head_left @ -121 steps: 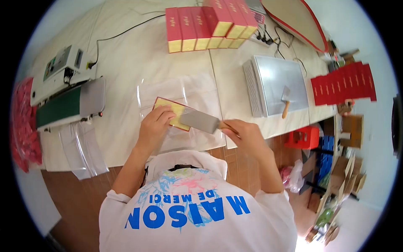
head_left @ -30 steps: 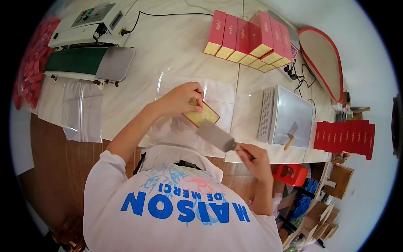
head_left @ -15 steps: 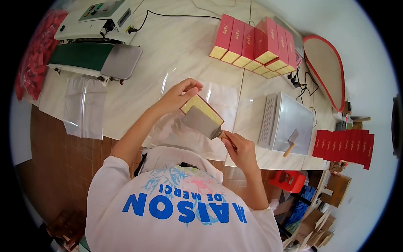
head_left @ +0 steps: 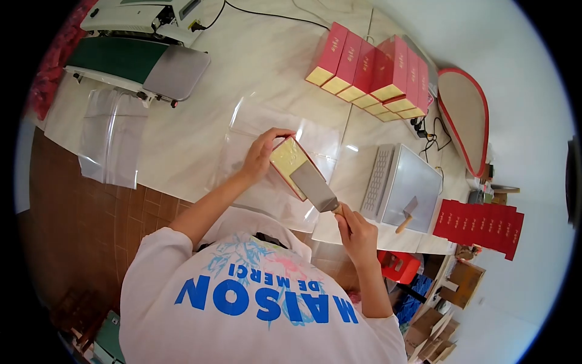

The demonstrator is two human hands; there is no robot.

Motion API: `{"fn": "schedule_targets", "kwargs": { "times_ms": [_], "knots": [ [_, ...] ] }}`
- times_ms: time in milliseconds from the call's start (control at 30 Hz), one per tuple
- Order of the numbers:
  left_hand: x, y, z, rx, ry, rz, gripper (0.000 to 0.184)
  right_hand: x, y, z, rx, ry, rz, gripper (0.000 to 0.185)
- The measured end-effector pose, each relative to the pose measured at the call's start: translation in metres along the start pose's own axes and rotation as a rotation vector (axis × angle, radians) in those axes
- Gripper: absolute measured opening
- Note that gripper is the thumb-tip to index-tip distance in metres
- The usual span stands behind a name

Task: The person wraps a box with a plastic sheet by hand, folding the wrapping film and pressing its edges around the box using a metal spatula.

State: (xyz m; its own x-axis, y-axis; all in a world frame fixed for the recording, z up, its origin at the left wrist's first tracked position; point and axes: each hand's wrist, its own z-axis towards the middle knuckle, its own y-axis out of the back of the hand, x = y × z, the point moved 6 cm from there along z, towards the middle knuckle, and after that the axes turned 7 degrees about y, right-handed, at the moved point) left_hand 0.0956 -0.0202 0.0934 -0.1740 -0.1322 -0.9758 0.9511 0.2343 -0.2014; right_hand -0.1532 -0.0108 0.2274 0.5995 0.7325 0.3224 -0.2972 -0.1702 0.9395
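My left hand (head_left: 262, 156) is closed on a red box with a pale yellow face (head_left: 290, 159), holding it tilted above the table. The thumb and fingers lie along its left and upper edges. In my right hand (head_left: 359, 233) is a scraper (head_left: 312, 186), gripped by its wooden handle. Its flat metal blade lies against or just over the yellow face; I cannot tell whether they touch. Beneath the box, clear plastic bags (head_left: 242, 136) lie on the marbled table.
Red boxes (head_left: 357, 64) stand in rows at the back. To the right are a heating plate (head_left: 412, 182) with a second scraper (head_left: 407, 218) on it, and more red boxes (head_left: 479, 225). A belt sealing machine (head_left: 115, 60) and a stack of clear bags (head_left: 112, 142) are at the left.
The box has turned in my left hand and shows more of its yellow face. My right hand and the scraper have shifted slightly right and down. The whole view has shifted a little.
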Motion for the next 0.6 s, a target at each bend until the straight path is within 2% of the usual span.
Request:
{"fn": "schedule_targets", "kwargs": {
  "times_ms": [33, 200, 333, 400, 467, 600],
  "knots": [
    [-0.001, -0.001, 0.002, 0.001, 0.021, 0.057, 0.092, -0.001, 0.003, -0.004, 0.011, -0.003, -0.022, 0.027],
    [-0.001, 0.001, 0.004, 0.009, -0.001, 0.105, 0.092, 0.001, 0.014, -0.022, 0.034, -0.039, -0.066, 0.027],
    [-0.001, 0.001, 0.007, 0.007, 0.005, 0.116, 0.093, 0.003, 0.026, -0.031, 0.089, -0.148, 0.0, 0.025],
    [0.008, 0.001, 0.011, 0.028, 0.005, 0.028, 0.089, 0.002, 0.025, -0.031, 0.112, -0.187, 0.029, 0.024],
    [0.017, 0.002, 0.014, 0.043, 0.007, -0.061, 0.085, 0.006, 0.024, -0.025, -0.084, -0.138, 0.178, 0.026],
    [0.024, -0.001, 0.017, 0.098, 0.081, -0.124, 0.094, 0.021, -0.004, 0.004, -0.162, -0.139, 0.246, 0.026]
  ]
}}
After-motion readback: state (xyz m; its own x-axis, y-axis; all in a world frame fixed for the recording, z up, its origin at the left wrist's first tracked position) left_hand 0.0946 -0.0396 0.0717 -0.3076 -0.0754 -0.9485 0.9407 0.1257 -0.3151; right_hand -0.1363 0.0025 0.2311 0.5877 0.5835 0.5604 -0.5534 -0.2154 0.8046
